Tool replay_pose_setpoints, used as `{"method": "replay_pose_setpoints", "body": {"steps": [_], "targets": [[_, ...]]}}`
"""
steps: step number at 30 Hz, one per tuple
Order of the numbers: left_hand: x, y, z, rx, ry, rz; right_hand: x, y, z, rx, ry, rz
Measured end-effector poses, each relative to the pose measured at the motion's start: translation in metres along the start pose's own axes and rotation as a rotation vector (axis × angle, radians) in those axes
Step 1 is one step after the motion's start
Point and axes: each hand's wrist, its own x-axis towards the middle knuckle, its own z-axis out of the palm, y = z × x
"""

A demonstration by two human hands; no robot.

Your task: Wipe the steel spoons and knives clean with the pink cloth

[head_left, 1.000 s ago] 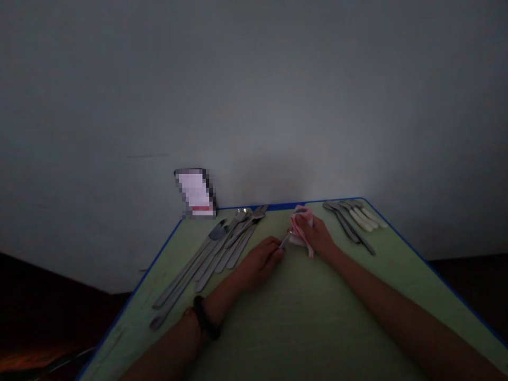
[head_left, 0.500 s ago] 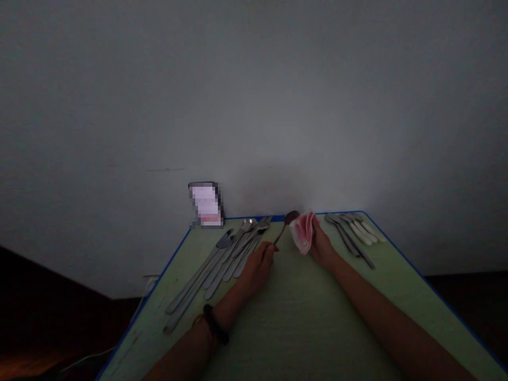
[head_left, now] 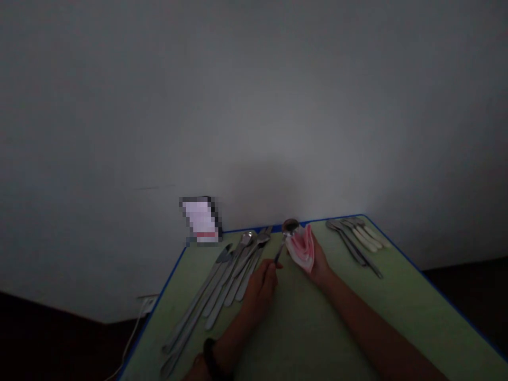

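A metal spoon [head_left: 291,226] is held up near the table's far edge, its bowl pointing away from me. My left hand [head_left: 262,284] is closed round its handle. My right hand [head_left: 320,263] grips a folded pink and white cloth [head_left: 302,248] right beside the spoon's bowl; the cloth partly covers the bowl's lower side. Left of my left hand lies a row of metal cutlery [head_left: 222,286], with long handles toward me. To the right of my right hand are dark metal pieces of cutlery [head_left: 349,246] and several white-handled ones [head_left: 367,238].
A phone [head_left: 201,219] with a blurred screen leans against the wall [head_left: 254,106] at the table's far left corner. The pale green table [head_left: 317,338] has a blue edge. A white cable [head_left: 133,338] runs from a socket [head_left: 148,304] beside the table's left side.
The view has tilted and shifted slightly, so the table sits lower. The spoon's bowl has turned and now shines. Both hands keep their hold on the spoon and the cloth.
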Motion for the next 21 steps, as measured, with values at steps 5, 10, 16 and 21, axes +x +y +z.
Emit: {"method": "replay_pose_setpoints", "body": {"steps": [5, 10, 16, 21], "targets": [[0.0006, -0.002, -0.0012, 0.021, -0.043, -0.034, 0.0021, -0.0037, 0.0029, -0.019, -0.076, -0.03], [0.001, 0.0025, -0.0017, 0.217, -0.17, -0.03, 0.0022, -0.0052, -0.0022, 0.13, -0.022, -0.042], [0.0046, 0.0061, -0.0006, 0.407, -0.117, 0.007, 0.0014, -0.0068, -0.0039, 0.191, -0.096, -0.037], [0.0065, 0.002, -0.0024, 0.556, -0.046, 0.038, 0.0037, -0.0094, -0.0052, 0.234, -0.144, -0.048]]}}
